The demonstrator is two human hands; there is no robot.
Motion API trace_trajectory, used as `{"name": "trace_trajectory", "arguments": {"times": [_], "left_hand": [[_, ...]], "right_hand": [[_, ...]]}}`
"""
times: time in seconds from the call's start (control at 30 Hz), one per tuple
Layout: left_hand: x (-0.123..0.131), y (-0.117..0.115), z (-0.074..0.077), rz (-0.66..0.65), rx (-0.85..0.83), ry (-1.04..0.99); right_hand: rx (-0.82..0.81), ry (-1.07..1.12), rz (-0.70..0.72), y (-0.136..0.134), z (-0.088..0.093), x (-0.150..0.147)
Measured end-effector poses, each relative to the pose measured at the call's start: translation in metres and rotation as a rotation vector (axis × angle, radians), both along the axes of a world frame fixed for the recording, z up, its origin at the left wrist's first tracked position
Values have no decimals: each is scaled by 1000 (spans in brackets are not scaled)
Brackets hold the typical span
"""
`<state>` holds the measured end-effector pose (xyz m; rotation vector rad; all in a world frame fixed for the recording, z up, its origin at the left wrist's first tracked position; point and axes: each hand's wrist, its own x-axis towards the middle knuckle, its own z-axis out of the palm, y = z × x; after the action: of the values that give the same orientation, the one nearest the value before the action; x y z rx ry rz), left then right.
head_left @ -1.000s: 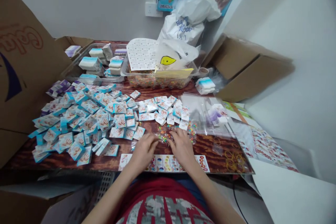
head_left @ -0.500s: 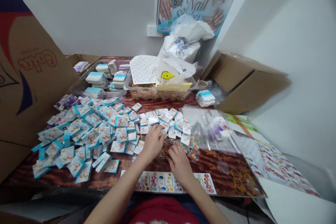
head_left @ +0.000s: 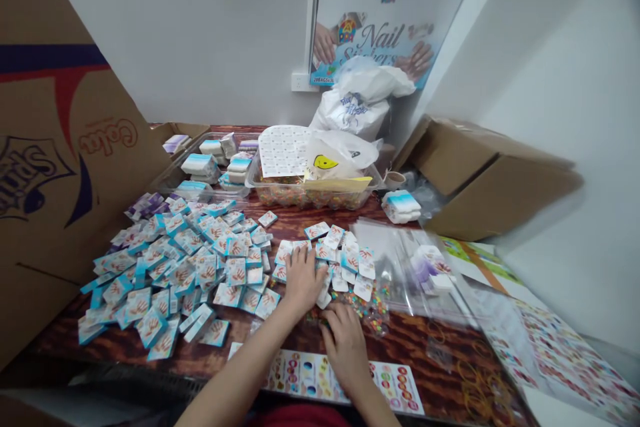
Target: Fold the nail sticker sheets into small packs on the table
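Plainly, small boxes (head_left: pixel 205 270) spread before a clear tub (head_left: pixel 310 199) of colourful bits (head_left: pixel 275 196).
Apart, nearer than the tub, left hand (head_left: pixel 303 283) is over boxes, right hand (head_left: pixel 346 333) beside bagged bits (head_left: pixel 374 310), grips unclear; left of the tub, a tray (head_left: pixel 161 181) holds stacked packs (head_left: pixel 200 165).

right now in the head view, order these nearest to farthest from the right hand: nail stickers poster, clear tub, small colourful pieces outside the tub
From the right hand:
1. Small colourful pieces: just beyond it and to its right.
2. Clear tub: straight ahead, farther back.
3. Nail stickers poster: upright at the back, behind the tub.
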<state>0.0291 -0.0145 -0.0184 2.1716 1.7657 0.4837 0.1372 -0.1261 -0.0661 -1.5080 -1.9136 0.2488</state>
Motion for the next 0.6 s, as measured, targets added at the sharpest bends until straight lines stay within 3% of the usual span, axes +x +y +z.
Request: {"name": "trace_trajectory", "arguments": {"times": [0.13,0.27,0.5,0.6], "left_hand": [[-11,-30,2,-60,61,-35],[-38,-54,3,-143,163,-98],[-74,-53,13,-170,202,95],[-83,-57,18,-173,226,79]], "right_hand": [[-17,-4,-3,1,1,1],[-51,9,13,0,7,1],[-72,69,7,3,22,1],[-44,153,-42,2,33,9]]}}
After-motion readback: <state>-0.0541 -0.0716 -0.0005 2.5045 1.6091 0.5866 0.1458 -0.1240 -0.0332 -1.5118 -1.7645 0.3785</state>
